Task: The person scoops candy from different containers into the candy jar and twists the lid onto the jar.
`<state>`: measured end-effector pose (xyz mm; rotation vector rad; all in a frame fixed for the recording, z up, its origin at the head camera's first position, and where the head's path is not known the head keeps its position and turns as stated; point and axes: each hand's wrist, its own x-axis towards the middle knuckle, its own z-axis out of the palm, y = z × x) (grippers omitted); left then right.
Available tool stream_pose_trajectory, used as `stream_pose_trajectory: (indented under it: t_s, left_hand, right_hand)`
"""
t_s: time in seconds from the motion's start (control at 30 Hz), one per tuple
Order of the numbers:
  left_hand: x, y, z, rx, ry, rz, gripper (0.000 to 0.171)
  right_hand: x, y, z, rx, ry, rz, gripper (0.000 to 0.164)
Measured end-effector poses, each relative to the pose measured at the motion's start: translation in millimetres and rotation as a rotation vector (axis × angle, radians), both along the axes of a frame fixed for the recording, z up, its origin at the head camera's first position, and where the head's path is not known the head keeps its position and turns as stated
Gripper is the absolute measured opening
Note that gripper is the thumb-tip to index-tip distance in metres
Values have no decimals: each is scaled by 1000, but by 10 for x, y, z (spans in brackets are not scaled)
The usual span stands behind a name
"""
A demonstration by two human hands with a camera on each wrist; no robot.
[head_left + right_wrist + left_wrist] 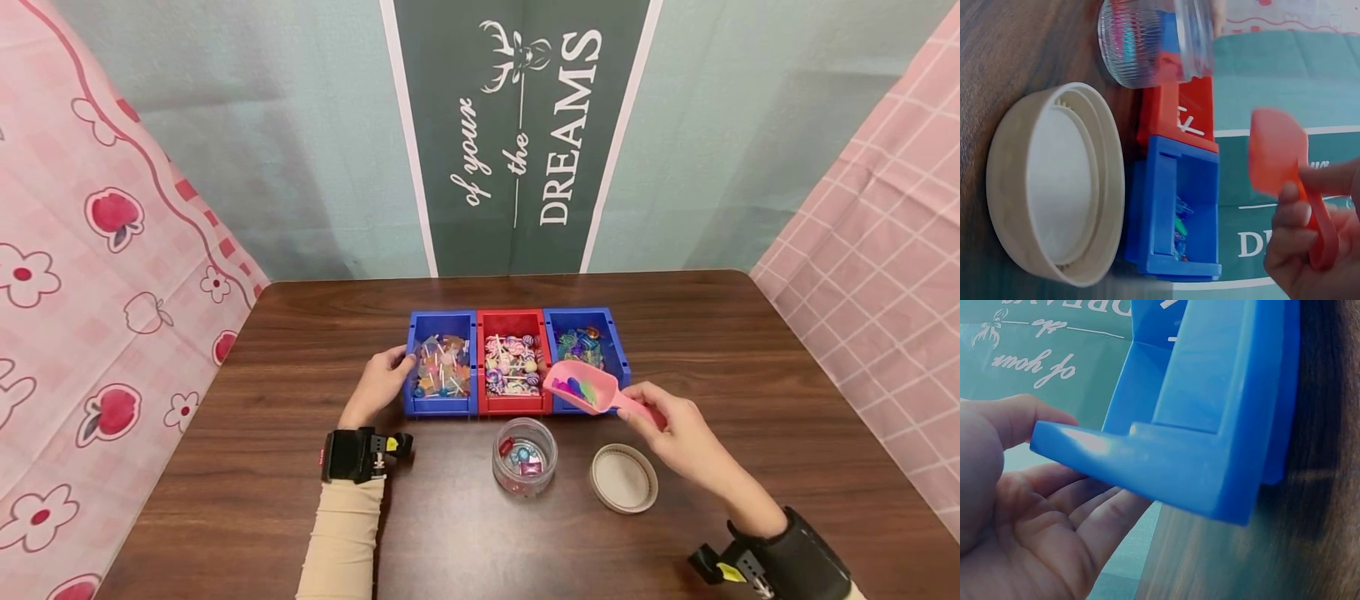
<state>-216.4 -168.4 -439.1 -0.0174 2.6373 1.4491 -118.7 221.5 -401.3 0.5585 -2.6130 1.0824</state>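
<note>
My left hand (378, 387) grips the side wall of the left blue bin (442, 407), thumb over the rim and fingers outside, as the left wrist view shows. My right hand (681, 429) holds a pink scoop (1277, 153) by its handle. Purple, blue and green pieces (579, 389) lie in the scoop, which is above the front of the right blue bin (1197, 181). In front of the bins stands a clear open jar (525, 487) with a few red and blue wrapped-looking pieces inside.
Between the blue bins, the red bin (510, 322) holds small lollipop-like pieces. Clear and coloured pieces fill part of the left bin; blue and green ones lie in the right bin. A cream round lid (624, 478) lies right of the jar on the wooden table (247, 467).
</note>
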Motion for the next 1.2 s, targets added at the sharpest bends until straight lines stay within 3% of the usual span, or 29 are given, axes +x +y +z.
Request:
stream_pose_trajectory:
  t_s: [0.17, 0.47, 0.7, 0.97, 1.2]
  left_hand:
    - [-3, -8, -12, -1, -5, 3, 44]
    - [1, -13, -12, -5, -5, 8, 44]
    - [14, -5, 5, -20, 1, 1, 45]
    - [0, -14, -21, -28, 22, 0, 44]
    - [4, -18, -5, -30, 22, -12, 44]
  right_hand:
    - [42, 38, 69, 28, -32, 159, 16]
    - [123, 58, 157, 99, -163, 290, 16]
    - [126, 85, 156, 113, -234, 335, 15]
    - [128, 74, 184, 132, -236, 363, 14]
    - [115, 51, 222, 164, -199, 332, 19]
